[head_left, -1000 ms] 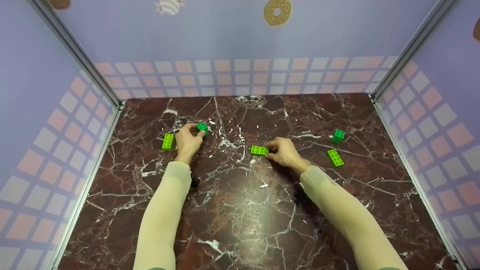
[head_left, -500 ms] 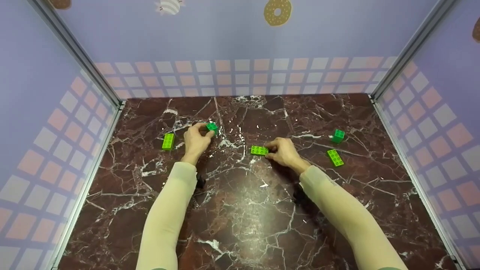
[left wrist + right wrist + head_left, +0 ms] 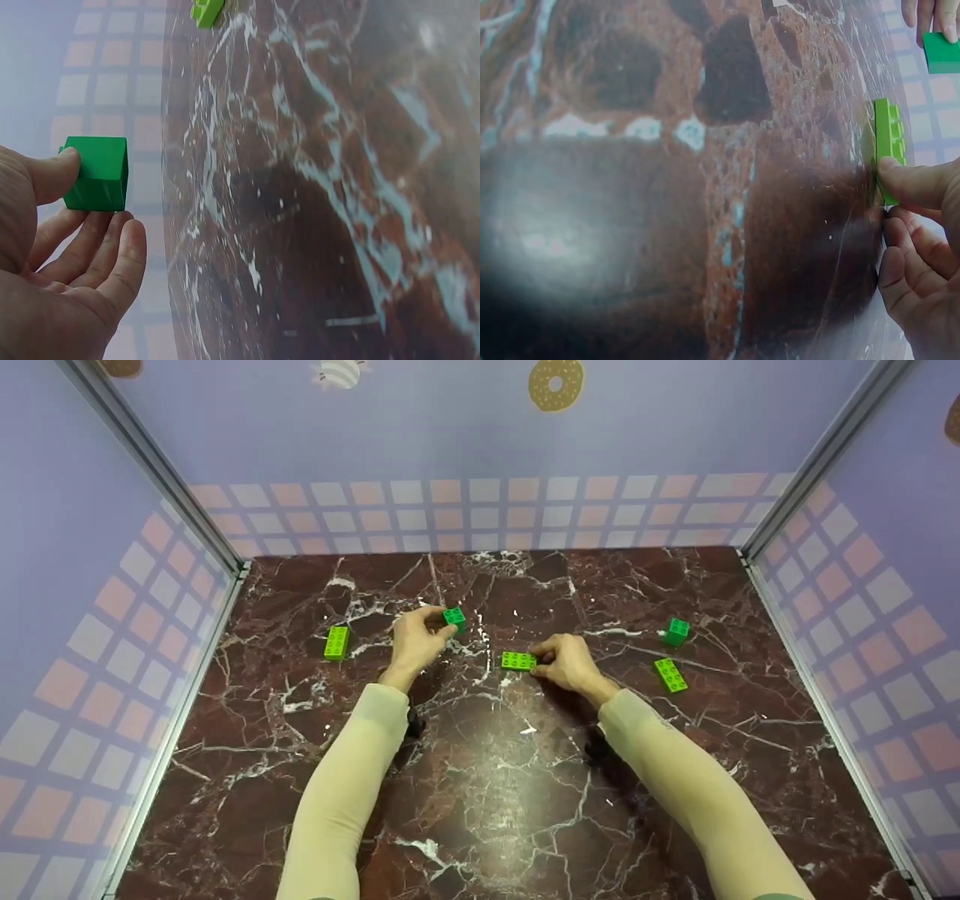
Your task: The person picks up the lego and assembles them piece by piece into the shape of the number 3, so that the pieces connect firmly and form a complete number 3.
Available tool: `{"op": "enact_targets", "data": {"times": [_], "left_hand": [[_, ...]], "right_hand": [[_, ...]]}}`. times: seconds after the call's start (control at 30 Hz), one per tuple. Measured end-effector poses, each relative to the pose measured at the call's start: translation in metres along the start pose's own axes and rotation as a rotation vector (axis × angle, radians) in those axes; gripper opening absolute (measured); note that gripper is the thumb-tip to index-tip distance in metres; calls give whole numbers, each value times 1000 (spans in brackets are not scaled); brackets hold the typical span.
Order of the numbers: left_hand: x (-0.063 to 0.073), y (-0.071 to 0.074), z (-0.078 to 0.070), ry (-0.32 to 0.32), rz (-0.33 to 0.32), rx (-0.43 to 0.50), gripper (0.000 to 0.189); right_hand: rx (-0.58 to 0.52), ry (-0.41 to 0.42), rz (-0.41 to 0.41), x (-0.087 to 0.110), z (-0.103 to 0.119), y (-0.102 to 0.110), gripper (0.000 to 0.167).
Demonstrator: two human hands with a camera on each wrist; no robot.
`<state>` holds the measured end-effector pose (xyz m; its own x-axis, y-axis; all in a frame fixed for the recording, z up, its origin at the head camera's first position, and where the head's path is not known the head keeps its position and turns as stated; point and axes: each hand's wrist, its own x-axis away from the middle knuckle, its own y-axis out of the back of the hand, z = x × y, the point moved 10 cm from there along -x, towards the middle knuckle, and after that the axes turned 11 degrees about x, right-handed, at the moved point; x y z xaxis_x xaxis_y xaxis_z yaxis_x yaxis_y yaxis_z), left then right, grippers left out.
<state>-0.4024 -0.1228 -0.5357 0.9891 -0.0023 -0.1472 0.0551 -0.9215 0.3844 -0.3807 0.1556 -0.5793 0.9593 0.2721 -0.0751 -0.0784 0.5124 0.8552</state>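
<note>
Head camera view, both sleeved arms reaching forward over a dark red marble table [image 3: 480, 780], wrists turned inward so the hands near each other. A person's left hand [image 3: 418, 645] pinches a dark green block [image 3: 454, 620], studs up, between the thumb on the near side and fingers on the far side; the left wrist view shows the block raised off the tabletop, the remaining fingers curved loosely beside it. The left forearm runs fairly straight ahead, leaning slightly toward the center. Opposite, the right forearm slants in more sharply, and the right hand [image 3: 571, 664] grips the right end of a lime brick [image 3: 517, 661] lying flat on the marble, thumb along its near side, as seen from the right wrist. The held block is beyond that brick and to its left, the two apart. Beyond the left hand's outer side lies a second lime brick [image 3: 336, 643]; on the far right, another dark green block [image 3: 676, 632] stands near a third lime brick [image 3: 670, 676].
</note>
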Motion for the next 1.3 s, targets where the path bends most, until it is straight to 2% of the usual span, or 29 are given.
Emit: {"op": "enact_targets", "data": {"times": [0.2, 0.33, 0.53, 0.57, 0.7, 0.97, 1.07, 1.3], "left_hand": [[2, -14, -6, 2, 39, -4, 38], [3, -20, -7, 9, 55, 14, 39], [2, -29, -12, 5, 87, 39, 39], [2, -30, -13, 3, 93, 42, 39], [1, -33, -19, -6, 108, 44, 39], [4, -45, -24, 4, 138, 75, 39], [5, -51, -26, 9, 153, 93, 39], [6, -63, -32, 3, 190, 98, 38]], "right_hand": [[-16, -35, 30, 0, 0, -1, 36], [-32, 0, 17, -3, -5, -5, 35], [-31, 18, 23, -3, -3, -5, 35], [-14, 1, 31, -1, 3, -1, 36], [-19, 20, 11, -2, 2, -1, 34], [-22, -20, 35, 0, 0, -3, 36], [-36, 2, 11, -5, -8, -9, 35], [-5, 23, -11, -24, -47, -38, 36]]}}
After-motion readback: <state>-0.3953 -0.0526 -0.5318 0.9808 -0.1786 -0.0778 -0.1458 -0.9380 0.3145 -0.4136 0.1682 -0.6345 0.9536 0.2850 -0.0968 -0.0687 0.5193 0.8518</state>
